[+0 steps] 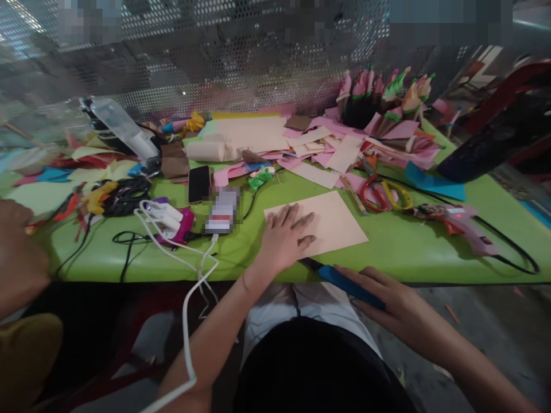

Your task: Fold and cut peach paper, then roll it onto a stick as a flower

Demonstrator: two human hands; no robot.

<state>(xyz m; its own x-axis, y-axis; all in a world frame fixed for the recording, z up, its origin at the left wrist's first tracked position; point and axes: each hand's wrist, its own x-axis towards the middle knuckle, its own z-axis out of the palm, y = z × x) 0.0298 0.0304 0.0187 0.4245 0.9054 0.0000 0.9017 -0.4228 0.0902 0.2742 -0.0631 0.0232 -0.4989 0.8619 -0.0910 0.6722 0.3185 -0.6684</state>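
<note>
A pale cream sheet of paper lies near the front edge of the green table. My left hand rests flat on its left part, fingers spread. At the table's edge, my right hand is wrapped round a blue utility knife, whose dark blade end points left toward the sheet's lower edge. Whether the blade touches the paper, I cannot tell. To the right of the sheet lie red-handled scissors, yellow-handled scissors and a pink glue gun with a black cord.
Paper scraps and a paper roll cover the back of the green table. Two phones, a magenta power strip and white cables are left. Paper flowers stand behind. Another person's arm is at far left.
</note>
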